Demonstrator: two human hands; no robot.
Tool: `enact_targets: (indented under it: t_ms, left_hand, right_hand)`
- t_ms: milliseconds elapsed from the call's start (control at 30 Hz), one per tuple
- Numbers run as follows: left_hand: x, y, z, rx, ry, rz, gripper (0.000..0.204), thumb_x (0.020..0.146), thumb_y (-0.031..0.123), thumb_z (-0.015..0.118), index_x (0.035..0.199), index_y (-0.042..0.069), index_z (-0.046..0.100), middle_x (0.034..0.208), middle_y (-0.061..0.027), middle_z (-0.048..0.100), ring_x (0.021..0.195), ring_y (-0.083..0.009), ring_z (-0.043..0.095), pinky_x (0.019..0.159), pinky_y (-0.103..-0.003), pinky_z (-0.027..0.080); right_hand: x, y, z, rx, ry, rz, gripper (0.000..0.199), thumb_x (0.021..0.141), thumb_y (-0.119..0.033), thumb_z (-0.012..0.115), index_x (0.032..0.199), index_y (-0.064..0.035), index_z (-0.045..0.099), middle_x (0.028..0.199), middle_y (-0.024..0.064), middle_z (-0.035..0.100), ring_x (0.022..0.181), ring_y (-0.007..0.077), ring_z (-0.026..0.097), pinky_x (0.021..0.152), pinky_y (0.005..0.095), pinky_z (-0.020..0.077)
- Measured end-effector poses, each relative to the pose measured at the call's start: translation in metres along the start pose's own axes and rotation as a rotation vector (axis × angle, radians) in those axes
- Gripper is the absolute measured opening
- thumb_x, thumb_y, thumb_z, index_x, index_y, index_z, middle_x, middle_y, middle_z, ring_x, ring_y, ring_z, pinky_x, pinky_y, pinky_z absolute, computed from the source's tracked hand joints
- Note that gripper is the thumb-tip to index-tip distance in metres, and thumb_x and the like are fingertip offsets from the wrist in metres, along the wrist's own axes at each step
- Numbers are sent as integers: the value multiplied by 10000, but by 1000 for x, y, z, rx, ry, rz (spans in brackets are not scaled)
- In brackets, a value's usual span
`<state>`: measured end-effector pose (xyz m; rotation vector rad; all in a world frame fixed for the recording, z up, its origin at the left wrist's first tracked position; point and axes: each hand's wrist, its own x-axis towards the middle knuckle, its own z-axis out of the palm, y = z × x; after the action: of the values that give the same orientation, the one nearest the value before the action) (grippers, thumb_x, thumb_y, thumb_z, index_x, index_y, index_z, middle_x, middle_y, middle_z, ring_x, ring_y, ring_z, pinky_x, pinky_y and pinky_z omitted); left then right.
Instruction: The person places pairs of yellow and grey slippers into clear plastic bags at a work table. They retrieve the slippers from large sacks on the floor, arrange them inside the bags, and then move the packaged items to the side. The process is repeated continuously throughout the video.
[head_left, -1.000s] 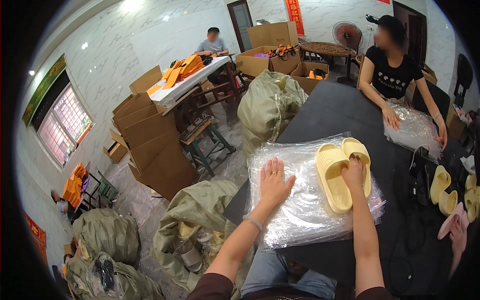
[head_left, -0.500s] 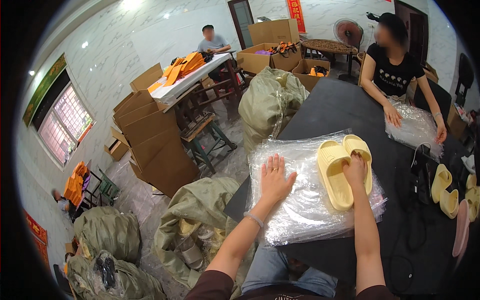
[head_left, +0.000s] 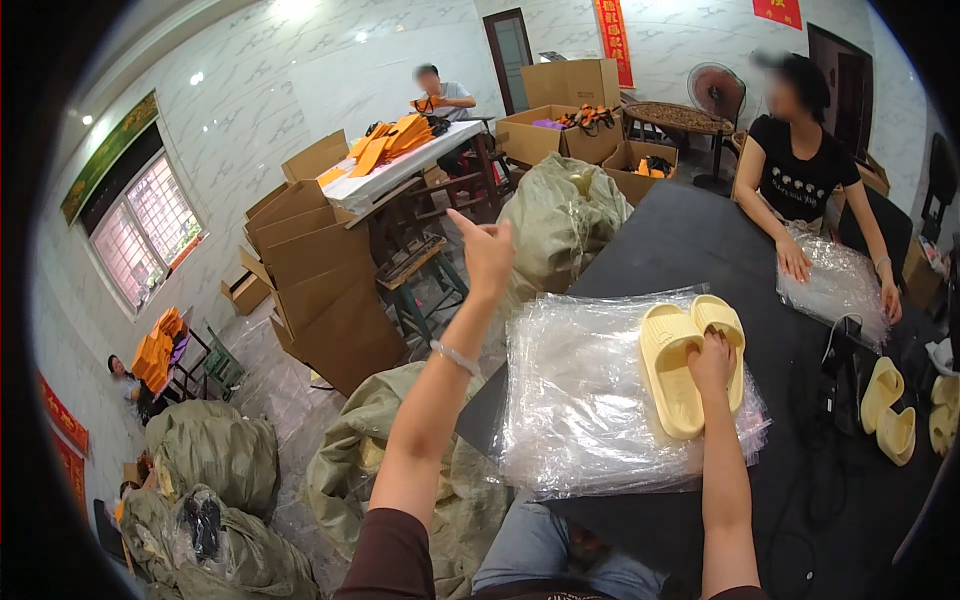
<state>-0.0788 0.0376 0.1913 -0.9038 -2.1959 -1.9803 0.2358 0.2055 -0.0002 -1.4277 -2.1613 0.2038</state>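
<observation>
Head view: your right hand (head_left: pixel 711 364) grips two pale-yellow slides (head_left: pixel 676 402), broad-strapped and open-toed, over stacked clear plastic (head_left: pixel 570 400) on the bench (head_left: pixel 660 235); your left hand (head_left: pixel 487 258), raised apart, extends its index finger.

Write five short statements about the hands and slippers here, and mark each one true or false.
1. The right hand touches the yellow slippers. True.

2. The left hand lies flat on the plastic stack. False: the left hand is in the air, apart from the plastic stack.

3. The yellow slippers rest on the plastic stack. True.

4. A second yellow pair lies left of the plastic stack. False: the second yellow pair is to its right.

5. The co-worker in black has both hands at another stack. True.
</observation>
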Motion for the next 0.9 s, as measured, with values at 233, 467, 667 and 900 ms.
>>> enact_targets:
  t_ms: [233,467,667,900]
  left_hand:
    - [-3,5,9,22,69,105,935,840,198,627,1458,-52,-29,979,-156,602,898,-265,582,831,-360,461]
    - [-141,-66,65,361,-480,332,541,894,303,578,1308,-21,452,1368,-217,448,1276,-355,425,1058,-424,338]
    - [-155,-127,64,836,-443,356,684,952,447,370,1457,7,234,1529,-157,217,1429,-313,145,1153,-453,97]
    - [-163,-134,65,864,-422,352,677,952,462,336,1447,4,273,1538,-133,209,1432,-288,146,1158,-438,81]
  right_hand:
    - [-1,-1,-1,0,35,0,501,805,-261,611,1246,-30,557,1277,84,565,1267,247,442,1090,457,255]
    - [-2,2,0,1,51,-7,472,811,-247,607,1228,-31,568,1260,87,574,1254,246,456,1084,455,266]
    - [-2,-2,-3,17,42,3,484,806,-252,609,1230,-23,565,1265,91,571,1259,250,448,1089,448,261]
    - [0,4,0,13,17,-5,496,803,-250,609,1238,-17,559,1279,93,564,1260,257,445,1097,443,251]
